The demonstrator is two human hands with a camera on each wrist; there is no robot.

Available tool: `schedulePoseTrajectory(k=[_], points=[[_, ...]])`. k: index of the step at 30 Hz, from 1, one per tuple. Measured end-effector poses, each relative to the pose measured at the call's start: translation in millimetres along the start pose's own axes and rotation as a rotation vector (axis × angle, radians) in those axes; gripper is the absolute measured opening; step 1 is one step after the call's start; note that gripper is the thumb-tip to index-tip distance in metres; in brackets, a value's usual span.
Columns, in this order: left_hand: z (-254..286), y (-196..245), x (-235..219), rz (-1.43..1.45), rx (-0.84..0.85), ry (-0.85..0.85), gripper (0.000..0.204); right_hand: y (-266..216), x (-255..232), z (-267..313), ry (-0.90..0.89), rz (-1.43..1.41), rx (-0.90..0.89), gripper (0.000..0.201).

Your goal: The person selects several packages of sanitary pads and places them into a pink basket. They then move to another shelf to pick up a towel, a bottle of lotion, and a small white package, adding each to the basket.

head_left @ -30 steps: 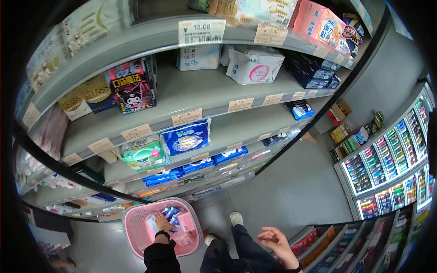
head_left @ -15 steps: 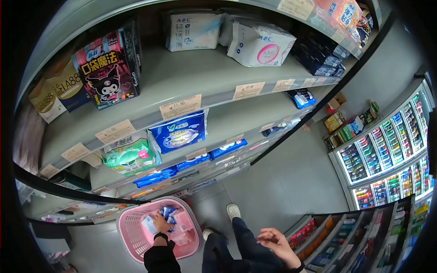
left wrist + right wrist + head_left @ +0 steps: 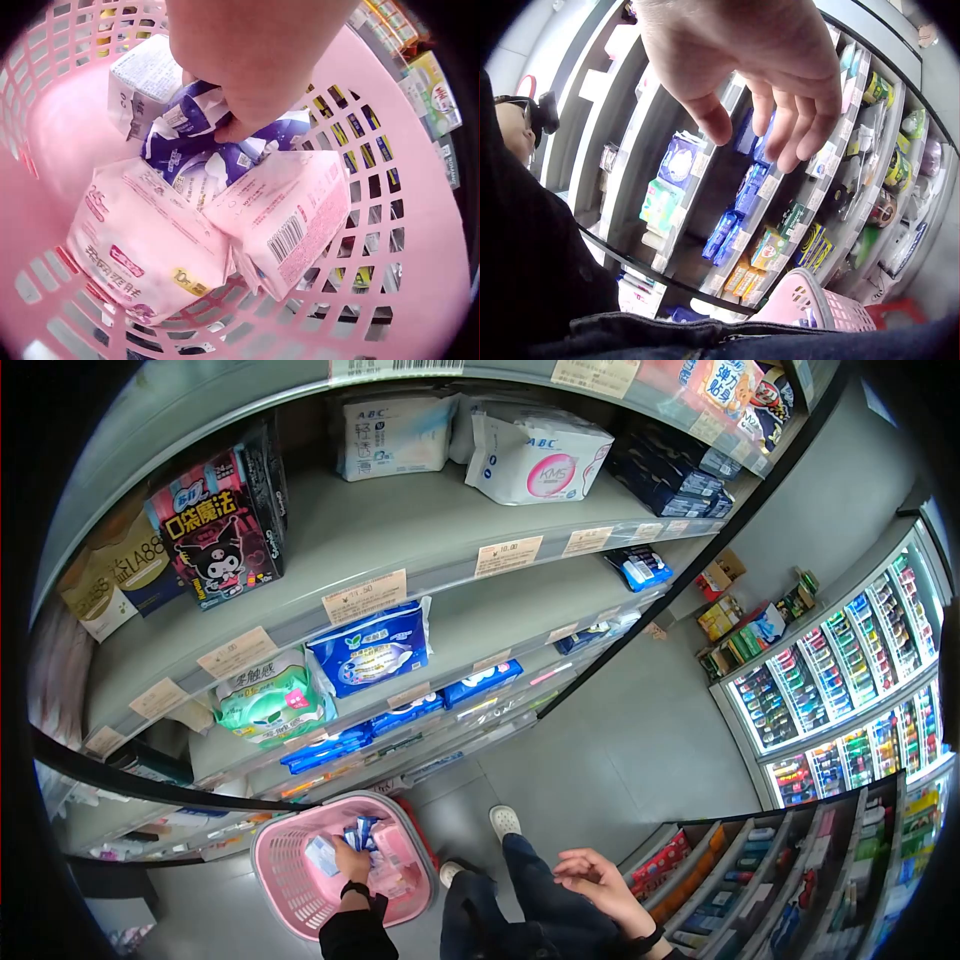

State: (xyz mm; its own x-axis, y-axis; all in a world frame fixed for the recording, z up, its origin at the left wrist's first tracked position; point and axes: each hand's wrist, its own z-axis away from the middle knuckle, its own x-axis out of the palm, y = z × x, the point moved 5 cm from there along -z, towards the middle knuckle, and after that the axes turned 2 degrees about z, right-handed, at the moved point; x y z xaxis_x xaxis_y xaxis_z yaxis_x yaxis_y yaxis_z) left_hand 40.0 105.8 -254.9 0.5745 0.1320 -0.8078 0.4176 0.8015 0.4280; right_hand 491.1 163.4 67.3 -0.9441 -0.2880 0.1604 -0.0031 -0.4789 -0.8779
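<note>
A pink plastic basket [image 3: 278,870] stands on the floor by the shelf, with my left hand [image 3: 350,862] reaching into it. In the left wrist view that hand grips a crinkled blue-and-white soft pack [image 3: 196,161], thumb on its top; the far fingers are partly hidden. Two pink-and-white packs, one lying flat [image 3: 150,244] and one tilted with a barcode [image 3: 289,229], lie against the blue pack. A white packet [image 3: 146,75] lies at its other side. My right hand [image 3: 600,885] hovers in front of my legs, fingers loosely bent and holding nothing.
A curved grey shelf holds white ABC packs [image 3: 540,460], a black-and-pink box [image 3: 220,530], a green pack [image 3: 275,705] and a blue pack [image 3: 372,645]. Lit drink coolers [image 3: 840,670] stand at the right. Another stocked shelf [image 3: 780,890] is close by my right hand.
The head view has shifted, bringing the middle shelf closer. In the basket, my left hand has gone from spread over the packs to curled fingers on the blue one. My right hand stays nearly in place.
</note>
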Motion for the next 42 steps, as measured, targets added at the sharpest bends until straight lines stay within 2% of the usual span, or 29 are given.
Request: schedulePoseTrajectory(k=[2, 3, 5, 8, 9, 12, 15, 17, 20, 23, 24, 25, 26, 28, 29, 31, 32, 33, 35, 36, 40, 42], points=[[10, -2, -13, 0.052, 0.059, 0.109, 0.077, -3, 4, -2, -0.015, 0.008, -0.002, 0.039], [15, -4, -16, 0.051, 0.053, 0.114, 0.077, -6, 8, -3, -0.042, 0.026, -0.011, 0.039], [27, 1, -33, 0.102, 0.133, 0.262, 0.062, -10, 13, -7, -0.081, 0.047, -0.022, 0.039], [34, -1, -50, 0.131, 0.042, 0.181, 0.063, -16, 22, -7, -0.133, 0.053, -0.020, 0.040], [32, -10, -53, 0.139, 0.073, 0.230, 0.064, -19, 25, -7, -0.139, 0.054, -0.021, 0.040], [54, -4, -100, 0.132, 0.048, 0.273, 0.063, -28, 34, -10, -0.174, 0.064, -0.028, 0.040], [79, -5, -148, 0.179, 0.063, 0.397, 0.062, -34, 44, -13, -0.215, 0.069, -0.034, 0.040], [104, -3, -184, 0.263, 0.060, 0.594, 0.058, -35, 52, -16, -0.246, 0.071, -0.036, 0.040], [119, -15, -199, 0.686, 0.057, 0.444, 0.048, -32, 64, -22, -0.320, 0.081, -0.057, 0.041], [148, -3, -198, 1.021, 0.001, 0.225, 0.044, -29, 80, -25, -0.410, 0.125, -0.060, 0.050], [158, 7, -195, 1.088, -0.011, 0.174, 0.045, -31, 87, -26, -0.438, 0.222, -0.089, 0.062], [172, 25, -197, 1.143, -0.009, 0.082, 0.049, -32, 94, -26, -0.464, 0.320, -0.119, 0.076], [189, 49, -202, 1.230, 0.013, -0.009, 0.051, -34, 101, -25, -0.472, 0.324, -0.120, 0.076], [218, 92, -210, 1.340, 0.048, -0.170, 0.053, -41, 115, -21, -0.468, 0.464, -0.229, 0.104], [229, 108, -212, 1.363, 0.059, -0.239, 0.054, -43, 120, -19, -0.471, 0.468, -0.232, 0.104], [246, 133, -214, 1.364, 0.142, -0.351, 0.057, -49, 128, -13, -0.497, 0.471, -0.295, 0.117], [252, 144, -217, 1.358, 0.185, -0.391, 0.059, -52, 129, -11, -0.502, 0.391, -0.330, 0.107], [257, 154, -219, 1.351, 0.228, -0.430, 0.061, -53, 126, -11, -0.502, 0.392, -0.334, 0.107], [261, 164, -216, 1.331, 0.256, -0.483, 0.064, -63, 125, -10, -0.567, 0.357, -0.456, 0.093], [263, 171, -214, 1.309, 0.279, -0.536, 0.067, -67, 122, -6, -0.565, 0.138, -0.360, 0.078], [272, 199, -209, 1.263, 0.339, -0.604, 0.075, -72, 99, -13, -0.414, 0.169, -0.375, 0.070], [275, 214, -209, 1.281, 0.322, -0.644, 0.075, -80, 91, -17, -0.404, 0.159, -0.359, 0.066]])
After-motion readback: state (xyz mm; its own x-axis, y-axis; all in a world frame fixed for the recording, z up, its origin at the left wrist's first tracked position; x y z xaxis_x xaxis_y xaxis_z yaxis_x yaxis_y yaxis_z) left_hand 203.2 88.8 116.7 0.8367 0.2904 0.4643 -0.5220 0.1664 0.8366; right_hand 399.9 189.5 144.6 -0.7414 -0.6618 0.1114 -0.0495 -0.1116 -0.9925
